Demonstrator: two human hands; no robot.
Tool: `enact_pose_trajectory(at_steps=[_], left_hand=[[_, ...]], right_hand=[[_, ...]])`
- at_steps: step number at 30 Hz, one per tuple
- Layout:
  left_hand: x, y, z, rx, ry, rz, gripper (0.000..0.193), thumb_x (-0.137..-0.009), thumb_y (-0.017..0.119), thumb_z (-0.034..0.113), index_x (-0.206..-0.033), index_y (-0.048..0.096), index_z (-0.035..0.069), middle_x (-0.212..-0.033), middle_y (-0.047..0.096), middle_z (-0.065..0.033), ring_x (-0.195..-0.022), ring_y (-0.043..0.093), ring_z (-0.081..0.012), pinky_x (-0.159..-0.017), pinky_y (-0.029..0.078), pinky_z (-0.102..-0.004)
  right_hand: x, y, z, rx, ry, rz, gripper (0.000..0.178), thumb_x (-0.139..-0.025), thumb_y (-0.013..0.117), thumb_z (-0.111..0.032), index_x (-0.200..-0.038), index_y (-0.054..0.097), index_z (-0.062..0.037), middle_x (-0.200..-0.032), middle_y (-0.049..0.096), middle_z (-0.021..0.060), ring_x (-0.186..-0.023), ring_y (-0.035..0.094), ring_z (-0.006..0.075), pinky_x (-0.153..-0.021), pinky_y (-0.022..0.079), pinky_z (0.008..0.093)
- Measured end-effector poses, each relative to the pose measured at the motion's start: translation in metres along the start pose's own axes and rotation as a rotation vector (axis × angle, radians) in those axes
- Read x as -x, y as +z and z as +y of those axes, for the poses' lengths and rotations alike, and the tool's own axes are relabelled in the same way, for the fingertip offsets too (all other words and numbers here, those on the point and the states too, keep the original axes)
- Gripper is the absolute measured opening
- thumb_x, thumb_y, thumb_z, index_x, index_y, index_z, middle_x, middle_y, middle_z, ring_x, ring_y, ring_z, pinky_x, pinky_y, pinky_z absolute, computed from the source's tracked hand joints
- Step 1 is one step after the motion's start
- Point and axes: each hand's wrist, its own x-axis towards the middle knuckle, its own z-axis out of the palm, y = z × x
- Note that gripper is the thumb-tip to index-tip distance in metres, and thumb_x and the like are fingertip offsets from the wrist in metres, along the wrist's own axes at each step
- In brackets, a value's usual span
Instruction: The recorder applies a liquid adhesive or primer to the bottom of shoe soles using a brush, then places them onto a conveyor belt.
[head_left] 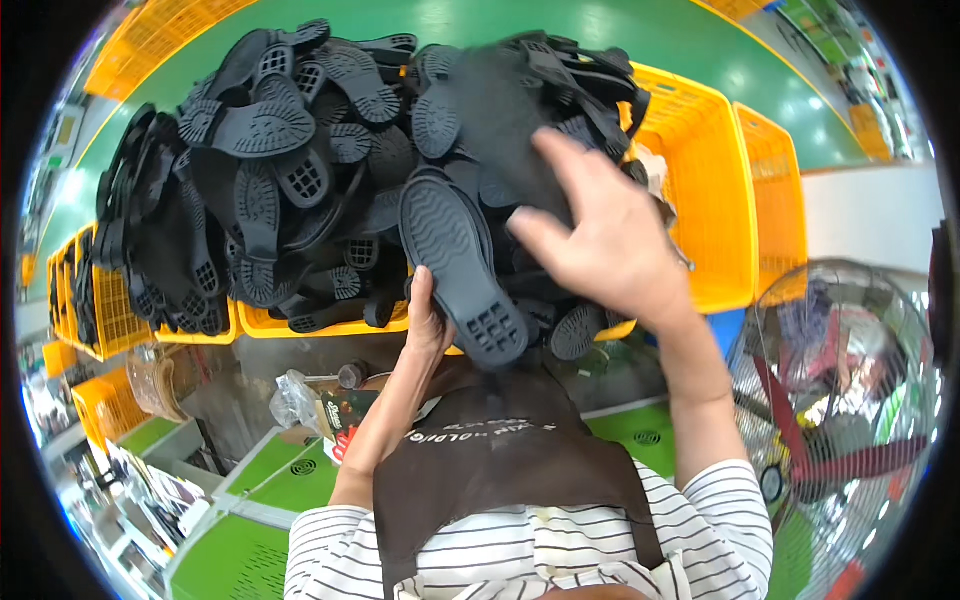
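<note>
My left hand [428, 318] is closed on the edge of a black shoe sole [462, 265], tread side facing me. A second sole edge shows just behind it, so it may be a pair. To the right, my right hand [610, 225] is raised, with thumb and forefinger spread apart. Right by its fingertips is another black sole [505, 125], smeared by motion; whether the hand touches it I cannot make out. Beyond both hands rises a big heap of black soles [250, 130], with ribbed and grid-patterned treads.
The heap overflows yellow crates [380, 322]. At its right stands another yellow crate [705, 190] with some pale scraps inside. A caged floor fan [835, 400] with red blades is close to my right arm. A clear plastic bag [298, 402] lies left of my apron.
</note>
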Motion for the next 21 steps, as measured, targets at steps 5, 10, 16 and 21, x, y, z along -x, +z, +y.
enact_pose_trajectory(at_steps=[5,10,16,21], left_hand=[[0.003,0.014,0.004,-0.296,0.130,-0.100,0.103,-0.070,0.064,0.074,-0.141,0.030,0.007,-0.136,0.047,-0.0091,-0.123,0.049,-0.0222,-0.106,0.040,-0.0387],[0.023,-0.017,-0.001,-0.265,-0.094,-0.085,0.099,-0.069,0.070,0.068,-0.138,0.034,0.008,-0.130,0.050,-0.0102,-0.120,0.052,-0.0235,-0.103,0.043,-0.0392],[0.040,0.011,0.033,-0.157,-0.275,-0.101,0.090,-0.072,0.076,0.052,-0.137,0.034,0.007,-0.125,0.052,-0.0116,-0.116,0.054,-0.0255,-0.100,0.046,-0.0406],[0.053,0.004,0.040,-0.235,-0.279,-0.169,0.095,-0.069,0.079,0.051,-0.140,0.033,0.009,-0.128,0.051,-0.0111,-0.118,0.053,-0.0240,-0.100,0.045,-0.0371]], right_hand=[[0.051,0.050,-0.060,0.182,0.135,-0.177,0.063,-0.074,0.074,-0.028,-0.126,0.048,-0.0037,-0.099,0.047,0.0175,-0.093,0.054,0.0357,-0.073,0.053,0.0421],[0.074,0.064,-0.082,0.128,0.277,-0.228,0.060,-0.074,0.073,-0.026,-0.123,0.048,0.0000,-0.098,0.047,0.0202,-0.091,0.054,0.0375,-0.070,0.053,0.0445],[0.093,0.062,-0.096,-0.016,0.334,-0.160,0.058,-0.077,0.072,-0.023,-0.122,0.047,0.0020,-0.094,0.049,0.0208,-0.084,0.057,0.0385,-0.069,0.051,0.0427],[0.107,0.079,-0.114,0.131,0.393,-0.172,0.058,-0.075,0.073,-0.024,-0.120,0.047,0.0016,-0.094,0.049,0.0201,-0.084,0.058,0.0381,-0.066,0.054,0.0437]])
